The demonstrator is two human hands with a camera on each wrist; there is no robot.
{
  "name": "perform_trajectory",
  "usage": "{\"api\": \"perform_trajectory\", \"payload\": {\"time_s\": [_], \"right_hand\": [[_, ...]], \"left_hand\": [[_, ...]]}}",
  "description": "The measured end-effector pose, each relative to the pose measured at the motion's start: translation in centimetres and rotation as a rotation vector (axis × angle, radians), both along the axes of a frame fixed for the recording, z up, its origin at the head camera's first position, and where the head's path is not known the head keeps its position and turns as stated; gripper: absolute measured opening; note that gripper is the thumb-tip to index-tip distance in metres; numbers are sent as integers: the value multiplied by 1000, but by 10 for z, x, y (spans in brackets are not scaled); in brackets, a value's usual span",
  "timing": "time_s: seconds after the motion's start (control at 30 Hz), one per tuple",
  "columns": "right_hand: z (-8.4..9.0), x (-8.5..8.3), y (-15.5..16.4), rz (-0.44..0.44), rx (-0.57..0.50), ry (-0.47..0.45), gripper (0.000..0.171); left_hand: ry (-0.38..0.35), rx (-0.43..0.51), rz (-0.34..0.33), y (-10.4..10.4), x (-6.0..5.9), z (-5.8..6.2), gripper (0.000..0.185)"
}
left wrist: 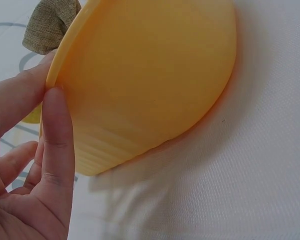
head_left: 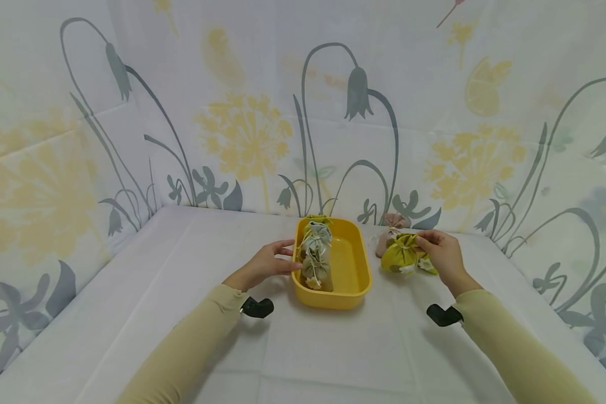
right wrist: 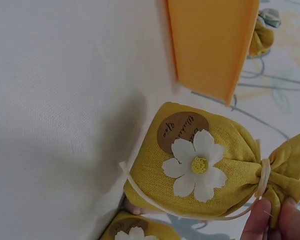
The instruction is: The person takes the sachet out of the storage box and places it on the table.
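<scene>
My left hand (head_left: 271,260) pinches the left rim of a yellow plastic tub (head_left: 350,255) between thumb and fingers; the left wrist view shows the tub's outer wall (left wrist: 155,75) close up. Inside, along its left side, a row of small drawstring pouches holds a grey-green pouch (head_left: 317,272), a pale grey-blue pouch (head_left: 316,235) and a yellow-green one at the back. To the right of the tub, my right hand (head_left: 441,255) pinches the gathered neck of a yellow-green drawstring pouch (right wrist: 205,160). That pouch bears a white cloth flower (right wrist: 197,165) and a round brown label.
Behind the held pouch stands a pink drawstring pouch (head_left: 385,241). Another yellow-green pouch (head_left: 427,265) with a white flower lies beneath my right hand. A white cloth (head_left: 333,353) covers the table, and a flower-patterned curtain (head_left: 252,157) hangs behind it.
</scene>
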State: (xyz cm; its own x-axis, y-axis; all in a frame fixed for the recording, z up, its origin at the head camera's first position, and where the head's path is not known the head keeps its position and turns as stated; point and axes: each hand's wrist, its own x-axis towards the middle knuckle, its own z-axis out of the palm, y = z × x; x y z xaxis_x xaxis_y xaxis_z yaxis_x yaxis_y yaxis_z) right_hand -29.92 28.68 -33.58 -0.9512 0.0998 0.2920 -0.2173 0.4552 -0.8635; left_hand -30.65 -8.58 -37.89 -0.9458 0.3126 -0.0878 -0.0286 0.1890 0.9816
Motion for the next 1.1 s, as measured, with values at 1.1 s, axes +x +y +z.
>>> {"api": "perform_trajectory", "payload": {"time_s": [1.1], "right_hand": [[-10,0,15,-103,149,-100,47]], "left_hand": [[-2,-11,7,0,-1,-1,74]]}}
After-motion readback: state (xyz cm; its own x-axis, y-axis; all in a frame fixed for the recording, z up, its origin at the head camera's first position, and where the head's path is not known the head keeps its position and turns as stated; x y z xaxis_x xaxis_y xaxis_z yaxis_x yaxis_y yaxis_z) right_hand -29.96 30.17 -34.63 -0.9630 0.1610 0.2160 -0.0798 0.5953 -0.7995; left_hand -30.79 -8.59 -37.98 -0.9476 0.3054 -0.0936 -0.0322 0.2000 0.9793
